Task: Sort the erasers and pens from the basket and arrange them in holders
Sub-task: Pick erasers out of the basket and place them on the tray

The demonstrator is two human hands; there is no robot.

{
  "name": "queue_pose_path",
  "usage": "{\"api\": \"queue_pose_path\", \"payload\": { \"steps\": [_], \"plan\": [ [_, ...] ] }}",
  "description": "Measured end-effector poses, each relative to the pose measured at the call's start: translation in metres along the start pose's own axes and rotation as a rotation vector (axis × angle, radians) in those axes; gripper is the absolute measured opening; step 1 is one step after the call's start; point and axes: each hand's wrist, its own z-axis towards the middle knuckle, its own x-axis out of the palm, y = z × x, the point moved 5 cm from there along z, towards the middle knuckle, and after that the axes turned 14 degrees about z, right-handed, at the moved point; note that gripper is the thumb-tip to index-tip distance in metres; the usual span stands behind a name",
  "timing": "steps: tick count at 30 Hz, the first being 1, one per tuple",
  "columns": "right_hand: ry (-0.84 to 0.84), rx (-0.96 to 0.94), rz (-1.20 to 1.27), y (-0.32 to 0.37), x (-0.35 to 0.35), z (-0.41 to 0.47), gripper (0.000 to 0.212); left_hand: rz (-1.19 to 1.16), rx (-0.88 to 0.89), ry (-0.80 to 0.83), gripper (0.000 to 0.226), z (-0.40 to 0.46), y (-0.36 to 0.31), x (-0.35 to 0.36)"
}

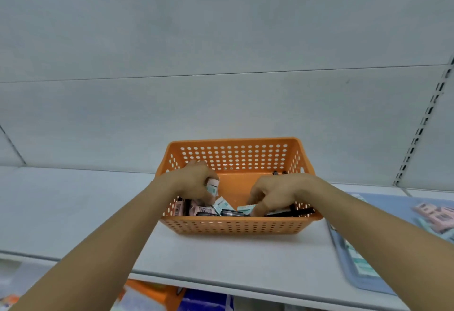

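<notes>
An orange perforated basket (235, 224) stood on a pale shelf (73, 212), and both hands reached down into it. The left hand (194, 183) hovered over the basket's left half, its fingers (208, 199) curled around a few small wrapped erasers (212, 187), pink and pale teal, which stuck out just beside the thumb side of the grip, lifted clear of the pile below. Under that hand more erasers (196, 208) lay jumbled against the near left wall of the basket, touching one another. The right hand (275, 194) was lower, in the right half, with its fingers (258, 210) bent downward and their tips pressed among the contents; they seemed to pinch at a pale teal eraser (245, 208), though whether it was truly gripped could not be told. Dark pens (290, 212) lay flat along the near wall, passing just under and beside those fingertips, with another dark pen (232, 212) lying between the two hands. At the right edge of the shelf sat a light blue tray (363, 278) holding blurred pink and teal erasers (439, 217), well apart from the basket.
</notes>
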Motion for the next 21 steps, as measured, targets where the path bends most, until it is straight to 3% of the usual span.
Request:
{"api": "queue_pose_path", "payload": {
  "steps": [2,6,9,12,16,21],
  "plan": [
    [-0.012,-0.012,0.030,-0.003,0.000,0.000,0.025,-0.051,0.047,0.025,0.026,0.000,0.001,-0.003],
    [-0.136,-0.034,0.038,-0.009,-0.001,0.005,0.019,-0.012,0.185,0.074,0.022,-0.002,-0.008,0.000],
    [-0.231,-0.082,0.067,-0.010,-0.002,0.008,0.015,0.062,0.193,-0.029,0.016,-0.001,-0.014,-0.002],
    [-0.434,-0.199,0.138,-0.005,-0.015,-0.003,0.013,0.158,0.153,-0.183,0.005,-0.006,-0.013,-0.013],
    [-0.614,-0.350,0.343,-0.007,-0.027,-0.032,0.011,-0.141,0.057,-0.326,0.015,-0.024,-0.013,-0.030],
    [-0.723,-0.458,0.839,-0.025,-0.032,-0.076,0.016,-0.664,0.004,-0.569,0.010,-0.053,-0.050,-0.045]
  ]
}}
